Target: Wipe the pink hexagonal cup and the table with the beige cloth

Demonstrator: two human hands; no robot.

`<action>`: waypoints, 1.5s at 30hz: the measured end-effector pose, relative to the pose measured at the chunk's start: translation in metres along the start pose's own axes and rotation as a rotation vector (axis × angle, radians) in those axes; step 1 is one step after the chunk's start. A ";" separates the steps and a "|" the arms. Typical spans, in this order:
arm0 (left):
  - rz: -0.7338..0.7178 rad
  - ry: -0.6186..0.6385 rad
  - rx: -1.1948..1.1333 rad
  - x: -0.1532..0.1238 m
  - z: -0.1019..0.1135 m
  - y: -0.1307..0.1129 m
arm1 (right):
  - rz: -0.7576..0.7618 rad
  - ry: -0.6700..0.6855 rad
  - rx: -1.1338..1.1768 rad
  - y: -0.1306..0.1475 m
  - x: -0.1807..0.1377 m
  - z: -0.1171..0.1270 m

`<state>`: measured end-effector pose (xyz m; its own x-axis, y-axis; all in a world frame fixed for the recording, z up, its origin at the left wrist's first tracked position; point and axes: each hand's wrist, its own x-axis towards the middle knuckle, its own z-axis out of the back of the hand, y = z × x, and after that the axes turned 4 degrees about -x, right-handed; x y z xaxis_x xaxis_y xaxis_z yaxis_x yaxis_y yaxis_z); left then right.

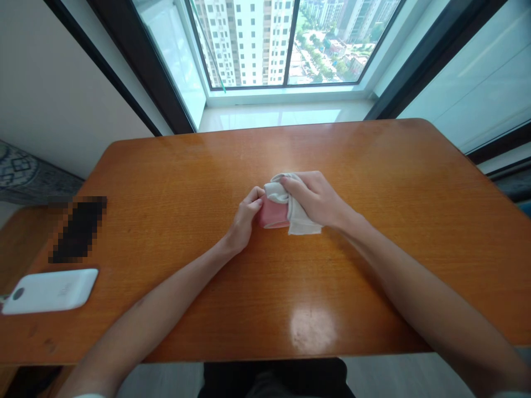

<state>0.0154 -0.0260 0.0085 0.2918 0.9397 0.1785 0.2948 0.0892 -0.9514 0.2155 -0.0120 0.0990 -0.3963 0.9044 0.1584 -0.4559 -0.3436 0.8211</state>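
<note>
In the middle of the wooden table [265,287] lies a small folded bundle, a pink piece of fabric [272,214] wrapped in a white cloth [299,220]. My left hand [244,218] is curled, its fingertips pinching the bundle's left end. My right hand [315,198] lies over the top and right side, fingers bent and pressing the white cloth down onto the pink part.
A white power bank [52,290] lies near the table's left front edge, with a dark blurred-out object [78,228] behind it. A large window [282,44] with a white sill stands beyond the table's far edge.
</note>
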 end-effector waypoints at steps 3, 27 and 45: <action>-0.022 0.045 0.054 -0.002 0.000 -0.002 | 0.026 0.027 -0.402 0.028 -0.008 0.000; 0.013 0.004 0.067 0.000 0.001 0.002 | -0.087 -0.085 0.407 -0.032 0.002 -0.008; -0.061 0.102 0.272 -0.004 -0.013 -0.006 | -0.219 0.005 0.255 -0.009 0.001 0.002</action>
<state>0.0240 -0.0346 0.0165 0.3753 0.8929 0.2489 0.0638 0.2430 -0.9679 0.2207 -0.0071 0.0925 -0.3151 0.9483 -0.0390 -0.3169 -0.0664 0.9461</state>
